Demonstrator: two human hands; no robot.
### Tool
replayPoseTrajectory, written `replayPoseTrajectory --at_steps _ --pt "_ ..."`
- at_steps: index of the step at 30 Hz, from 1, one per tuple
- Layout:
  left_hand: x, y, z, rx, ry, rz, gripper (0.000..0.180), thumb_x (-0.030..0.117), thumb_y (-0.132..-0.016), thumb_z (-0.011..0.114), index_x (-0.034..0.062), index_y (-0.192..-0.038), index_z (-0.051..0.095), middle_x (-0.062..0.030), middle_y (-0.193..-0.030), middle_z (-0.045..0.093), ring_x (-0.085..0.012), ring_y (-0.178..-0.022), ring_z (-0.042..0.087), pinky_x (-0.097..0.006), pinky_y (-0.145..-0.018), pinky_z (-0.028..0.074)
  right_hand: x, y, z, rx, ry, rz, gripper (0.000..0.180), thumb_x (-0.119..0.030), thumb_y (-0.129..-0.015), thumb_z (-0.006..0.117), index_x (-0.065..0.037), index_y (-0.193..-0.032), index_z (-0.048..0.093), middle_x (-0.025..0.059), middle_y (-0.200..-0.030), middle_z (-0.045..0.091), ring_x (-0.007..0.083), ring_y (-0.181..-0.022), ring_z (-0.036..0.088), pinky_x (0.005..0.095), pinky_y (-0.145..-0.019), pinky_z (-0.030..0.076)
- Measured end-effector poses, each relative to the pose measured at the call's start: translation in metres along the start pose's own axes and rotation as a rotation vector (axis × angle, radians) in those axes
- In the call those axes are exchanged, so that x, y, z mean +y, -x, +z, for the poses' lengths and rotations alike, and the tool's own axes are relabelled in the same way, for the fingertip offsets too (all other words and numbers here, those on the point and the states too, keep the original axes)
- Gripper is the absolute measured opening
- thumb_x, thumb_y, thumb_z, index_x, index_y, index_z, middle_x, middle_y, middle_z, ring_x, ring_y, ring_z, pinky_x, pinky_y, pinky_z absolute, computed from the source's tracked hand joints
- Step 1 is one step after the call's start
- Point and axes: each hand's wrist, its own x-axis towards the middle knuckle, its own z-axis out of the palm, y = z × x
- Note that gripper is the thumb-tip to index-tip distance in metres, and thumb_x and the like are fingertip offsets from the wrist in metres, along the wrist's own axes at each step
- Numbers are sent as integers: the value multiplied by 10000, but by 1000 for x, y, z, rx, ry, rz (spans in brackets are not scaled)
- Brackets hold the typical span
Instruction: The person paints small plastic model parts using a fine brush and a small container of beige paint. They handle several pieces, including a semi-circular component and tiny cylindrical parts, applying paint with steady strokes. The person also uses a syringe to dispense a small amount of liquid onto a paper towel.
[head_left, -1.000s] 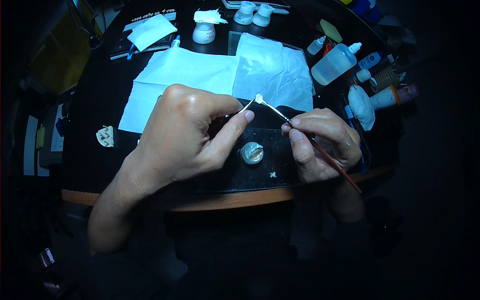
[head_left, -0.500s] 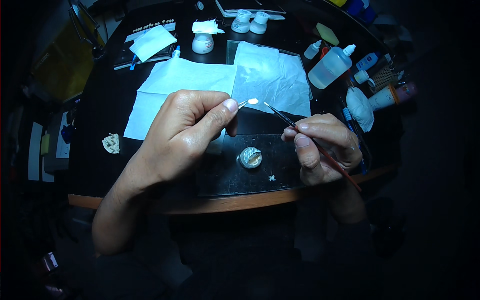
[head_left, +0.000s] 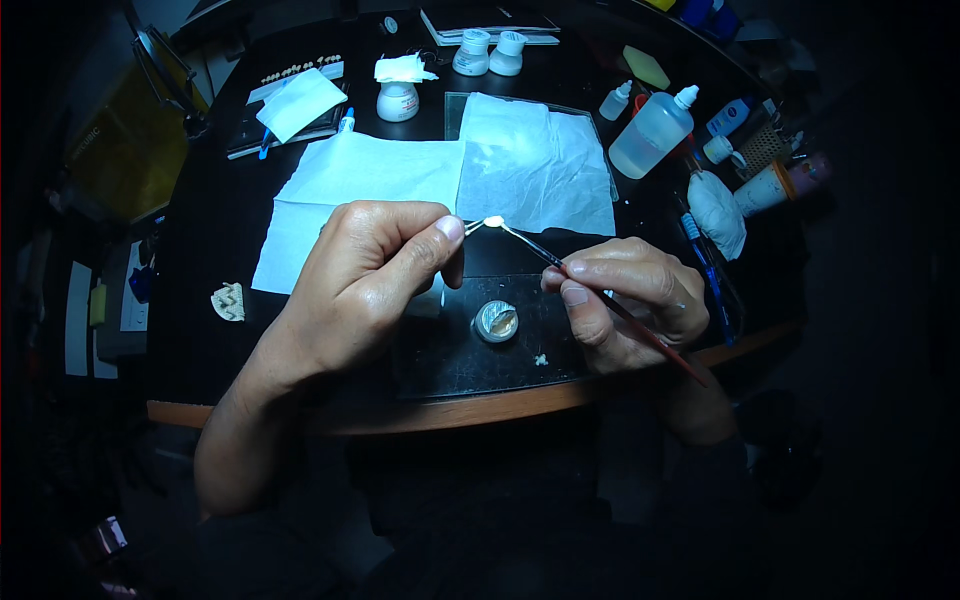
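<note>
My left hand (head_left: pixel 365 275) pinches metal tweezers (head_left: pixel 473 227), of which only the tips show past the thumb. At those tips sits a small, bright white tooth-shaped piece (head_left: pixel 494 221). My right hand (head_left: pixel 650 285) holds a thin brush (head_left: pixel 546 256) with a dark ferrule and a reddish handle, pen-fashion. The brush tip meets the right side of the white piece, as far as can be seen. Below, between my hands, stands a small round jar (head_left: pixel 495 322) with its foil partly peeled back.
Paper tissues (head_left: pixel 375 165) lie beyond my hands, one over a glass plate (head_left: pixel 456 108). White jars (head_left: pixel 397 102) stand behind. To the right are a clear squeeze bottle (head_left: pixel 650 140) and a tissue bundle (head_left: pixel 716 218). A toothed plaster piece (head_left: pixel 228 302) lies left. The wooden table edge (head_left: pixel 480 412) runs nearest me.
The brush tip has moved left and down to the white piece; before, a gap lay between them. Both hands sit slightly lower in view, and the whole view has shifted a little.
</note>
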Motion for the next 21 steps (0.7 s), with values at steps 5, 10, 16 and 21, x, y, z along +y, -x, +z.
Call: replayPoseTrajectory --at_steps 5,10,16,21 --pt "2 0 -2 -12 1 -16 456 270 -1095 544 4 -767 714 26 -526 465 -68 -495 368 -292 -491 264 -3 0 1 25 18 12 148 -65 -913 787 11 -1021 721 152 -849 781 231 -760 804 321 -662 679" --pt "3 0 -1 2 -13 -24 431 261 -1083 569 -1 -772 712 15 -542 473 -64 -519 368 -296 -492 263 -8 -4 0 -12 47 18 140 3 -885 762 21 -1010 700 147 -839 762 224 -732 792 315 -639 663" --pt "-5 -4 4 198 -749 474 241 206 -960 723 62 -767 727 -13 -560 521 -155 -510 439 -355 -664 328 -13 -2 -9 90 -140 309 177 80 -876 729 28 -1039 687 140 -898 720 163 -779 717 270 -699 580" --pt "-2 -1 7 219 -931 525 184 254 -895 794 132 -775 726 14 -656 535 -168 -619 490 -394 -768 323 -6 -1 -8 187 -374 469 147 -97 -1015 742 21 -1075 678 102 -956 724 88 -750 682 239 -666 554"
